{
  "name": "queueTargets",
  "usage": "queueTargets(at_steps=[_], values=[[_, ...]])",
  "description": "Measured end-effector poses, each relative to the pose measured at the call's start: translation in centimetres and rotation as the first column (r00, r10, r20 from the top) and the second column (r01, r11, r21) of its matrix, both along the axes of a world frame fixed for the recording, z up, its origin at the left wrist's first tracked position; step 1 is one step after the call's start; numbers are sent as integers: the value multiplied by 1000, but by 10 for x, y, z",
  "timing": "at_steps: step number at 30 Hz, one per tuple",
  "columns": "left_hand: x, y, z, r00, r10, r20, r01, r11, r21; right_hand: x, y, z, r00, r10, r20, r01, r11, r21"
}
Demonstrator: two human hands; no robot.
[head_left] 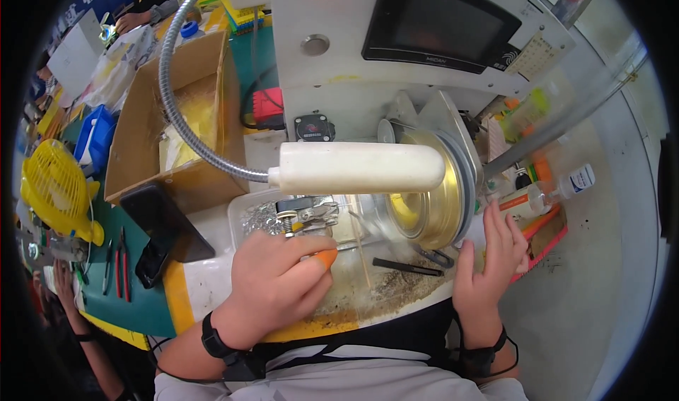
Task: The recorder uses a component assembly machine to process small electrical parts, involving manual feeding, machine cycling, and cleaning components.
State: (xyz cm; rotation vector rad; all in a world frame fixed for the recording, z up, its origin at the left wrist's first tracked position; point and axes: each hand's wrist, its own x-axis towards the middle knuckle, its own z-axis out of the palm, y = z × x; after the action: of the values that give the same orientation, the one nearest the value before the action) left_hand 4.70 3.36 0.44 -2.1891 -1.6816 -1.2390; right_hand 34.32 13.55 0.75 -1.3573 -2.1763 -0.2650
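My left hand [277,279] is closed in front of the metal clamp fixture [315,216], with an orange piece [327,257] showing at its fingertips. Whether that is a finger cover or a held part I cannot make out. A spring-loaded screw [286,221] rises just beyond my knuckles. My right hand [489,263] is open, its fingers stretched upward and apart, close to the right side of the gold-coloured wheel [428,199]. Over the fixture and part of the wheel hangs a white tube-shaped lamp [361,168] on a bendable metal neck [170,90].
A cardboard box [134,129] stands left, with a phone [166,221] leaning near it. Pliers [122,266] and a yellow fan [56,189] lie further left. A black pen-like tool [407,266] rests before the wheel. Behind rises a machine panel with a dark screen [442,22].
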Motion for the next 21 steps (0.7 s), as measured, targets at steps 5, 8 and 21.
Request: queueTargets(at_steps=[5, 8, 21], values=[[-1, 2, -2, 1000, -25, -17, 25, 1000, -19, -4, -19, -32, 947, 274, -168, -263, 961, 87], [0, 2, -2, 1000, -14, -17, 14, 1000, -3, -11, -21, -41, 937, 319, -144, -312, 948, 68], [-3, 1, 9, 999, -39, 31, 40, 998, -58, -10, -17, -40, 903, 374, -213, -375, 926, 35]])
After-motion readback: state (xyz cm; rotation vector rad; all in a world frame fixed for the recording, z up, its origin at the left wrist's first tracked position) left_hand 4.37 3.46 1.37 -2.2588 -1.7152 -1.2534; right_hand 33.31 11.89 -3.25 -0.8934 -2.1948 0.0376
